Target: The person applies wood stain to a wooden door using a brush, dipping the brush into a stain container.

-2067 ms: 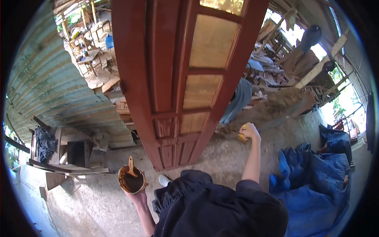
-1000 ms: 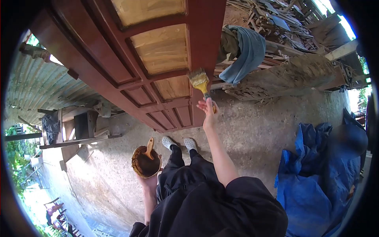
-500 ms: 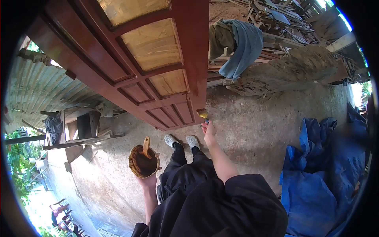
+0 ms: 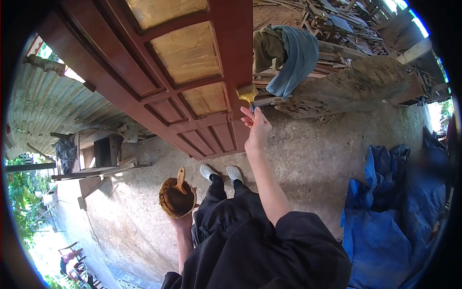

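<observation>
A reddish-brown panelled door stands before me, with covered window panes in a yellowish sheet. My right hand is closed round the handle of a paintbrush, whose bristles lie over the door's right edge, beside the lowest pane. Low on the left, my left hand holds up a paint container from beneath, its inside and rim caked in brown. A second brush with a wooden handle rests inside that container, its bristles hidden.
Cloths hang behind the door's right edge, near a rough log and a pile of scrap wood. A blue tarp lies at the right. Wooden shelving and corrugated metal are at the left.
My right hand has moved the paintbrush up along the door's right edge, from near the bottom to beside the lowest pane. My left hand and the container have barely shifted.
</observation>
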Available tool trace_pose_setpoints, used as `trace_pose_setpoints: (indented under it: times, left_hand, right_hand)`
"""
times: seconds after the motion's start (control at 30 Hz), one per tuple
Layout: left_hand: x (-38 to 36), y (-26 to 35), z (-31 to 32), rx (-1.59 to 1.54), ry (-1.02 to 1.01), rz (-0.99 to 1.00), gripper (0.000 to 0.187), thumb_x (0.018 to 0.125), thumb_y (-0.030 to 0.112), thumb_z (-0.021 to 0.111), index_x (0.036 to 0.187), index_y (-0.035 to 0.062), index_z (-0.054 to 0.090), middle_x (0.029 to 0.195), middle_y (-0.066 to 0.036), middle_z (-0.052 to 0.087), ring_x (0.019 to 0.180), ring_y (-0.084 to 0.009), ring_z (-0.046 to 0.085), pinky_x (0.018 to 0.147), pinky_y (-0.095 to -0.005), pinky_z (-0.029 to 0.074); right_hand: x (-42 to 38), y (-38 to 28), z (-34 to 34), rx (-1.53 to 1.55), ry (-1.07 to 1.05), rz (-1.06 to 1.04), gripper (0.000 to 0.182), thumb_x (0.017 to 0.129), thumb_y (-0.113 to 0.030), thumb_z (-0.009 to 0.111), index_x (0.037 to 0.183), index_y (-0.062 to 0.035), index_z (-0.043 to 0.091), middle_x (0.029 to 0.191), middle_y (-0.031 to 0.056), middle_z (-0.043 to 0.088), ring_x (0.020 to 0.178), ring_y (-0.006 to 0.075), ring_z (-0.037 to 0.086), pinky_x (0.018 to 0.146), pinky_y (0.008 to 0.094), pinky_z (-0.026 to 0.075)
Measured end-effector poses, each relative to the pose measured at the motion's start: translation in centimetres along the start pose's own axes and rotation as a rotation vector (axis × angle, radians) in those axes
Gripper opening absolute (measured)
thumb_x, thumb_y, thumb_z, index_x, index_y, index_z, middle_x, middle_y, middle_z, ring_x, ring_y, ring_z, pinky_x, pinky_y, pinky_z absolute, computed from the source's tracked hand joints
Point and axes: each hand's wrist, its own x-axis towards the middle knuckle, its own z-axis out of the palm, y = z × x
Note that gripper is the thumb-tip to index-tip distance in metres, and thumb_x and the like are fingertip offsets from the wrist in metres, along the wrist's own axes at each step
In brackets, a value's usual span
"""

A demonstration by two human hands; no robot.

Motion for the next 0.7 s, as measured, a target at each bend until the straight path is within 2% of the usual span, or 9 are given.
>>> trace_pose_setpoints:
  times: [0.03,0.1,0.13,0.2,0.3,0.33,0.4,0.53,0.7]
  left_hand:
    - [0.2,0.8,0.1,-0.002,0.001,0.0,0.081,0.089,-0.004,0.079,0.158,0.005,0.038,0.145,-0.012,0.062,0.123,-0.0283,0.069,0.089,-0.0357,0.067]
    - [0.3,1.9,0.4,-0.746,0.157,-0.379,0.102,0.07,-0.027,0.081,0.158,0.0034,0.038,0.143,-0.011,0.063,0.122,-0.0244,0.069,0.095,-0.0327,0.064]
    - [0.1,1.6,0.4,-0.748,0.159,-0.382,0.102,0.07,-0.027,0.081,0.158,0.0034,0.038,0.143,-0.011,0.063,0.122,-0.0244,0.069,0.095,-0.0327,0.064]
    - [-0.4,0.2,0.4,-0.145,0.042,-0.059,0.079,0.091,-0.002,0.077,0.159,0.0059,0.038,0.143,-0.012,0.063,0.124,-0.0284,0.068,0.088,-0.0356,0.067]
    - [-0.8,-1.6,-0.3,-0.152,-0.005,0.009,0.066,0.102,0.013,0.068,0.16,0.0081,0.038,0.144,-0.014,0.062,0.124,-0.0328,0.069,0.078,-0.038,0.07]
    - [-0.9,-1.6,-0.6,-0.153,0.004,0.009,0.066,0.102,0.013,0.068,0.16,0.0081,0.038,0.144,-0.014,0.062,0.124,-0.0328,0.069,0.078,-0.038,0.07]
    - [-1.3,-1.3,-0.9,-0.73,0.083,-0.247,0.062,0.104,0.014,0.063,0.161,0.0086,0.038,0.145,-0.015,0.061,0.123,-0.0351,0.07,0.071,-0.0388,0.07]
    - [-2.0,-0.6,-0.6,-0.727,0.163,-0.275,0.071,0.097,-0.003,0.068,0.16,0.0078,0.037,0.145,-0.016,0.061,0.121,-0.0341,0.071,0.07,-0.0371,0.07]
    - [-2.6,-0.8,-0.5,-0.12,0.167,-0.114,0.069,0.098,0.0,0.068,0.159,0.0061,0.037,0.144,-0.017,0.062,0.12,-0.0328,0.071,0.068,-0.034,0.07]
  right_hand:
    - [-0.4,-0.8,0.2,0.04,-0.06,-0.079,0.026,0.11,-0.029,0.06,0.103,-0.0054,0.069,0.107,0.0149,0.082,0.071,0.0105,0.066,0.071,0.025,0.05]
    - [-0.9,-1.8,0.5,0.076,-0.121,-0.157,0.027,0.11,-0.03,0.061,0.104,-0.0053,0.07,0.109,0.015,0.082,0.072,0.0101,0.066,0.073,0.0259,0.05]
    - [-1.0,-2.1,0.7,0.095,-0.167,-0.203,0.03,0.11,-0.032,0.061,0.109,-0.0038,0.07,0.11,0.0152,0.082,0.073,0.01,0.065,0.074,0.0269,0.05]
    - [-0.5,-1.8,0.6,0.111,-0.216,-0.25,0.034,0.11,-0.034,0.061,0.114,-0.0023,0.071,0.111,0.0154,0.082,0.074,0.01,0.065,0.075,0.0278,0.049]
    - [1.9,2.1,-1.3,0.053,-0.232,-0.193,0.041,0.111,-0.039,0.06,0.124,-0.0015,0.071,0.106,0.0145,0.082,0.072,0.011,0.065,0.075,0.0286,0.048]
    - [2.3,3.5,-2.2,-0.003,-0.241,-0.158,0.044,0.111,-0.042,0.059,0.127,-0.0023,0.071,0.101,0.0128,0.081,0.071,0.0112,0.065,0.074,0.0284,0.047]
    - [2.7,6.1,-4.0,-0.062,-0.261,-0.116,0.046,0.112,-0.044,0.058,0.129,-0.0031,0.07,0.096,0.0111,0.08,0.071,0.0114,0.065,0.073,0.0282,0.047]
    - [3.4,11.2,-8.5,-0.156,-0.224,-0.038,0.05,0.11,-0.051,0.059,0.129,-0.0059,0.071,0.087,0.0079,0.077,0.068,0.0108,0.064,0.068,0.0274,0.047]
    - [4.2,17.2,-13.8,-0.251,-0.083,0.238,0.046,0.109,-0.051,0.061,0.131,-0.0113,0.07,0.092,0.0069,0.079,0.065,0.0086,0.062,0.067,0.025,0.046]
